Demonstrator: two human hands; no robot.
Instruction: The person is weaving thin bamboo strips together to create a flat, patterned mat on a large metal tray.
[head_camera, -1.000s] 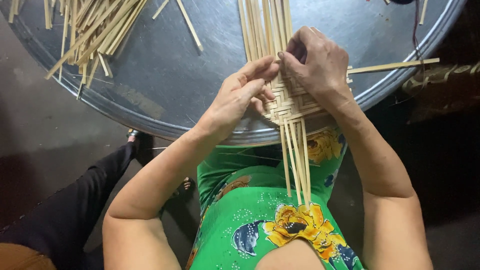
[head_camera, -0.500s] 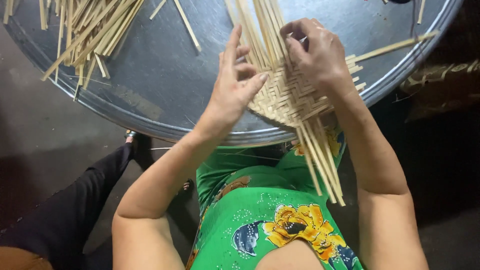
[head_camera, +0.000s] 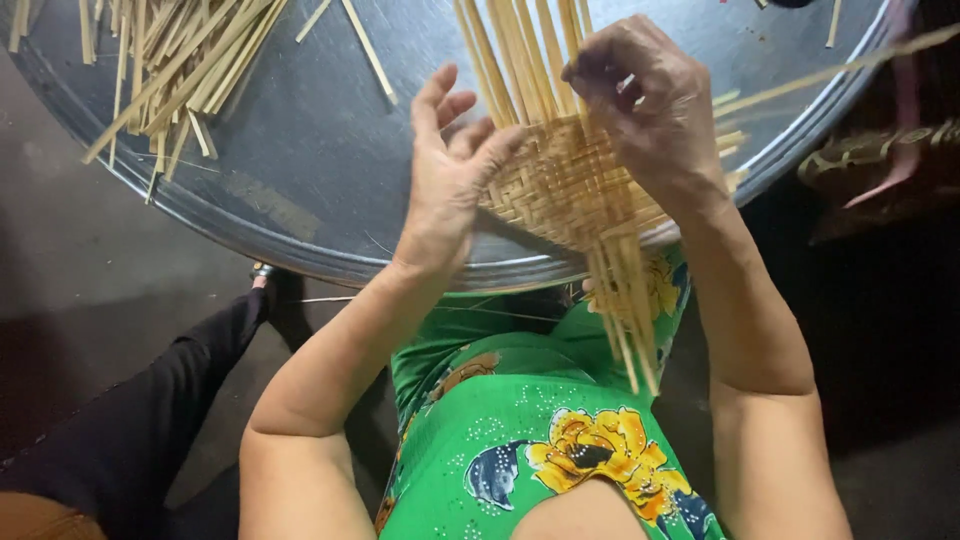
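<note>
Bamboo strips are woven into a flat mat (head_camera: 570, 185) that is held at the near edge of a round metal table (head_camera: 330, 150), with its loose ends hanging over the rim above a green flowered garment (head_camera: 520, 440). The mat's left side is met by the left hand (head_camera: 450, 170), whose fingers are spread and raised, while upright strips at its far side are pinched by the curled fingers of the right hand (head_camera: 650, 105). Spare strips (head_camera: 180, 60) are heaped on the far left of the table, and a dark-trousered leg (head_camera: 150, 410) is seen below it.
</note>
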